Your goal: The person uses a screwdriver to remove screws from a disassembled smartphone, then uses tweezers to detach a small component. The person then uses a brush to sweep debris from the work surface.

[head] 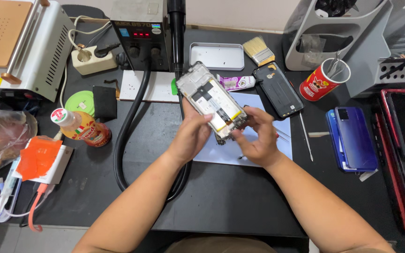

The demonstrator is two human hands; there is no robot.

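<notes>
**Opened phone held above the mat, both hands at work on its lower end**

We see the opened phone [210, 100] lifted over the pale blue mat [284, 140] in the middle of the black table [221, 197], tilted, with its inner side up. The left hand [192, 133] is closed around its lower left edge, the thumb lying on the yellowish battery. The right hand [258, 136] pinches narrow at the lower right corner; whether a small tool sits between these fingers we cannot tell.

We judge that the step in hand is the work inside the body, near the bottom end of the battery. The next move calls, in our opinion, for a steady grip from the left hand and a fine, light touch from the right, because the parts there look thin and close together.

Counting what lies around: one black back cover [278, 88] just beside the mat, one blue phone [352, 138] at the right, one red-edged phone [401, 131] further right, one brush [258, 50], one metal tray [216, 56], one red cup [323, 80] with tools, one bottle [81, 126] at the left, one small tube [236, 82], and one thin metal tool [305, 136] near the mat's right edge
</notes>
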